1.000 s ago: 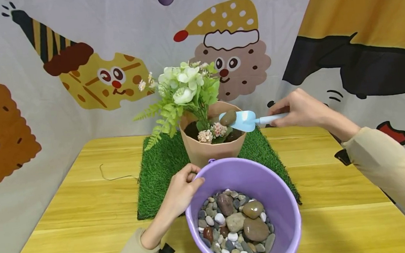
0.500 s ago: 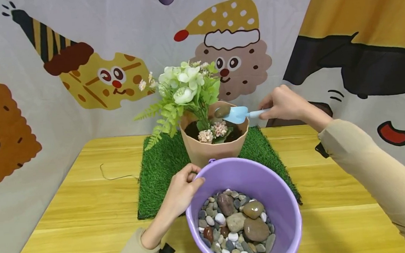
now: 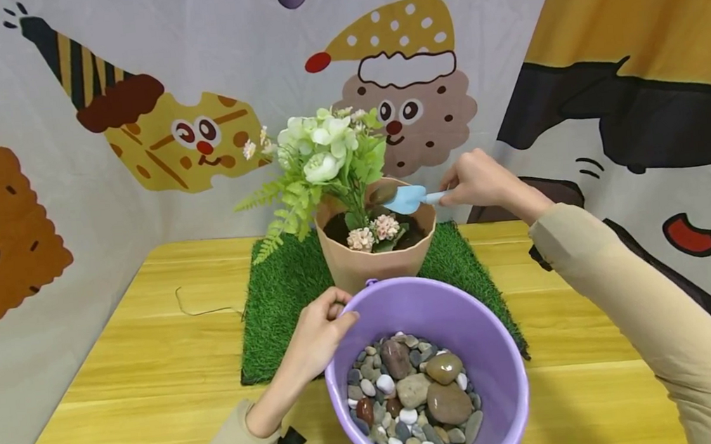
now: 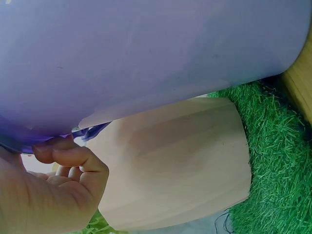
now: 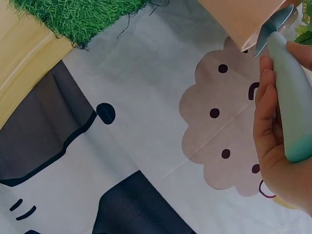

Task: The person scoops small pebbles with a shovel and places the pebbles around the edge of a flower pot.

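My right hand (image 3: 481, 179) grips the handle of a light blue trowel (image 3: 407, 199), whose blade reaches over the flower pot. A brown stone (image 3: 383, 193) lies at the blade's tip, above the soil. The peach pot (image 3: 375, 266) holds dark soil, a white-flowered plant (image 3: 326, 147) and small pink blossoms (image 3: 386, 226). My left hand (image 3: 314, 335) pinches the rim of a purple bucket (image 3: 422, 294) at its left; in the left wrist view its fingers curl over the edge. Pebbles and larger stones (image 3: 449, 403) cover the bucket's bottom.
Under the pot lies a green artificial turf mat (image 3: 275, 314) on a yellow wooden table (image 3: 135, 382). A thin dark wire (image 3: 205, 311) lies left of the mat. Behind the table hangs a cartoon-printed cloth (image 3: 200, 38).
My right hand has moved left with the trowel, carrying the stone from the pot's right side further in over the soil. The left hand and bucket have stayed almost still.
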A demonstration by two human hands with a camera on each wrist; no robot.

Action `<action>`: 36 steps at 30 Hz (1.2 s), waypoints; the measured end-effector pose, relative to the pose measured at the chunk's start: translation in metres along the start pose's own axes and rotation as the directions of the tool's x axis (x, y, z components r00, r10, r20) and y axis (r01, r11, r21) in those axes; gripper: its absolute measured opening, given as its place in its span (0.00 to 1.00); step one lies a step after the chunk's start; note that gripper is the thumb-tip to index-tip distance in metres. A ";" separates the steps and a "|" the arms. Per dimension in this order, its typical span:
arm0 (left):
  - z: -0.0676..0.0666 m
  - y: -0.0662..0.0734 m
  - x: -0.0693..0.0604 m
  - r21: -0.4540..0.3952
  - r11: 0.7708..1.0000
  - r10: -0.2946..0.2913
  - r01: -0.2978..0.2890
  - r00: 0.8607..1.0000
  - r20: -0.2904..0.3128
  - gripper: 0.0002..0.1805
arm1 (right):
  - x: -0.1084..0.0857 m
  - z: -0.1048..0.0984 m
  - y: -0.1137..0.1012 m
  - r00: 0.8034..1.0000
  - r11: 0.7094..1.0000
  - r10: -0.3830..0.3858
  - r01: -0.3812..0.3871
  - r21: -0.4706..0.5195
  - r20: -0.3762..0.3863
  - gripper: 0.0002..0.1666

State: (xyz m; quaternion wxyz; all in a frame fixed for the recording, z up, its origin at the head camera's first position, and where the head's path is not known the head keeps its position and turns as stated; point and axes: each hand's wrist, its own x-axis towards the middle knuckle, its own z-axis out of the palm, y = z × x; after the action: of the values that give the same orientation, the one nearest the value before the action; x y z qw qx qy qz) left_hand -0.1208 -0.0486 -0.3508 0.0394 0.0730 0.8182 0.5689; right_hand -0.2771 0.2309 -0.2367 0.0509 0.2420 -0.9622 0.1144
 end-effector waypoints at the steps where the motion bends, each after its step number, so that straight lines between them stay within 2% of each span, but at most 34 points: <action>1: 0.000 0.000 0.000 -0.001 1.000 -0.001 0.001 1.000 0.001 0.08 | 0.001 0.001 -0.001 1.000 1.000 -0.004 0.004 -0.003 0.004 0.08; 12: 0.000 -0.001 -0.001 0.001 1.000 -0.001 0.001 1.000 0.000 0.08 | 0.017 0.008 -0.010 0.998 0.999 -0.039 0.040 -0.004 0.057 0.06; 19: 0.000 0.000 -0.001 0.001 1.000 0.005 -0.005 1.000 0.001 0.08 | 0.023 0.012 -0.015 0.995 1.000 -0.015 0.014 0.008 0.096 0.08; 28: 0.000 0.000 -0.001 0.005 1.000 0.009 -0.009 1.000 -0.003 0.07 | 0.028 0.021 -0.022 0.989 0.996 -0.052 0.060 -0.059 0.136 0.06; 31: 0.000 0.000 0.000 0.005 1.000 0.011 -0.011 1.000 -0.003 0.07 | 0.029 0.023 -0.025 0.990 0.997 -0.045 0.054 -0.061 0.134 0.08; 36: 0.000 -0.001 0.000 0.004 1.000 0.012 -0.012 1.000 0.000 0.08 | 0.031 0.022 -0.030 0.990 0.996 0.010 0.002 -0.085 0.144 0.08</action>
State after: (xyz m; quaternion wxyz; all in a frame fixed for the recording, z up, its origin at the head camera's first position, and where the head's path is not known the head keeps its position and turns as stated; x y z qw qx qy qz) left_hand -0.1211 -0.0486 -0.3518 0.0358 0.0777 0.8190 0.5674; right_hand -0.2906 0.1860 -0.2473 -0.0088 0.2454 -0.9678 0.0556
